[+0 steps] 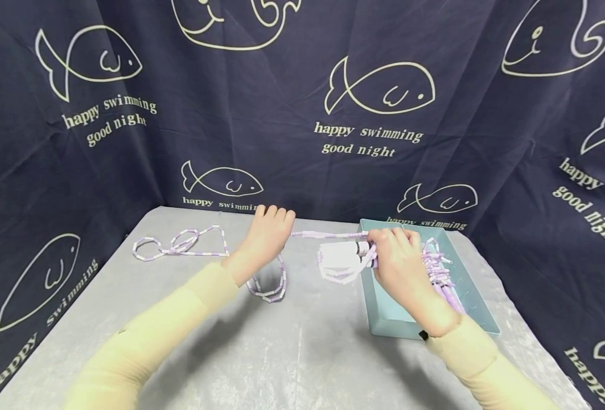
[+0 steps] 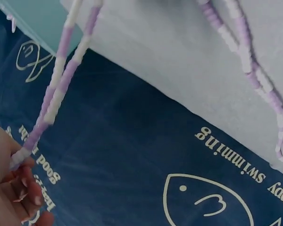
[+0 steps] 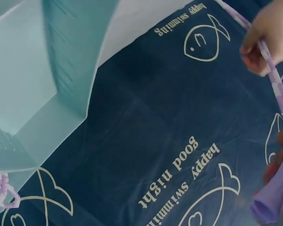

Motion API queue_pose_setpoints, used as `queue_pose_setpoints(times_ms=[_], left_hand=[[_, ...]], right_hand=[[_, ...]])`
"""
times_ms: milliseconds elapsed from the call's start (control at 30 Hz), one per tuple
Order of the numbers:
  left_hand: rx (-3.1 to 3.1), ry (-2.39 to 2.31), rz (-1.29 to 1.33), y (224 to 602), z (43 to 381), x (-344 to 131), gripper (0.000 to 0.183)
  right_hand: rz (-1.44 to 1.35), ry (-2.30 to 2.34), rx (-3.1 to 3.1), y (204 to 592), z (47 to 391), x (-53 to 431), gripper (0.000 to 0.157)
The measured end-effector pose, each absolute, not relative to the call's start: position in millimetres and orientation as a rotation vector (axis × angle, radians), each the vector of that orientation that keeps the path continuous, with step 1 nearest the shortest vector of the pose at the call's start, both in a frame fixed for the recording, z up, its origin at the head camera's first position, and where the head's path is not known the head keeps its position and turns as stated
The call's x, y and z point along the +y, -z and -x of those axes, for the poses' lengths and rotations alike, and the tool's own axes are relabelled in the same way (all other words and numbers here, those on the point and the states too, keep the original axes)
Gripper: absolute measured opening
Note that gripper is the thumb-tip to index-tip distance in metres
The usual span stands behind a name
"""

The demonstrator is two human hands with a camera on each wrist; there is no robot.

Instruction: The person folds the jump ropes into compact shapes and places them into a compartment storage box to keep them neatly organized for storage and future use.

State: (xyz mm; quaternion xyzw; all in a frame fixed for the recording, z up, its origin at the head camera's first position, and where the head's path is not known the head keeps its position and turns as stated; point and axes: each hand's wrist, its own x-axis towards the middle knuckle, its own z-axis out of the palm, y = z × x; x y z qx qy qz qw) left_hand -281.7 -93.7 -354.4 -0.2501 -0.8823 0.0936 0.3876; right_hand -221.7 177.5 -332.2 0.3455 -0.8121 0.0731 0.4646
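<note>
A purple-and-white beaded jump rope [image 1: 328, 234] runs taut, in two strands, between the hands above the grey table. My left hand [image 1: 266, 236] grips it at one end; the left wrist view shows the strands [image 2: 56, 94] meeting at the curled fingers. More of the rope hangs below this hand and trails onto the table at the left [image 1: 179, 251]. My right hand [image 1: 402, 262], over the box's near-left part, holds the other end. A purple handle [image 3: 271, 197] pokes from its fingers in the right wrist view. Beaded loops and a white piece [image 1: 337, 254] with dark bands extend beside it.
A light-blue plastic box [image 1: 391, 329] stands at the table's right side. Inside it, along the right, lie several bundled purple-and-white beaded ropes [image 1: 437, 273]. Dark blue cloth [image 1: 292, 136] with fish drawings hangs behind and at both sides of the grey table [image 1: 282, 353].
</note>
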Motion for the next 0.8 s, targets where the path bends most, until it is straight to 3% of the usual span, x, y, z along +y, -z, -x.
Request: queue_pose_setpoints(times_ms=[167, 333, 567, 800], left_hand=[[-2.144, -0.321, 0.671, 365, 265, -90, 0.007], [-2.061, -0.343, 0.727, 374, 241, -78, 0.024], [-1.950, -0.358, 0.814, 375, 207, -59, 0.030], [-1.793, -0.310, 0.866, 363, 188, -45, 0.023]], right_hand=[[-0.703, -0.254, -2.023, 332, 224, 179, 0.043], [-0.560, -0.263, -2.072, 333, 227, 179, 0.047], [-0.391, -0.261, -2.230, 335, 229, 177, 0.044], [-0.344, -0.105, -2.218, 344, 235, 175, 0.026]])
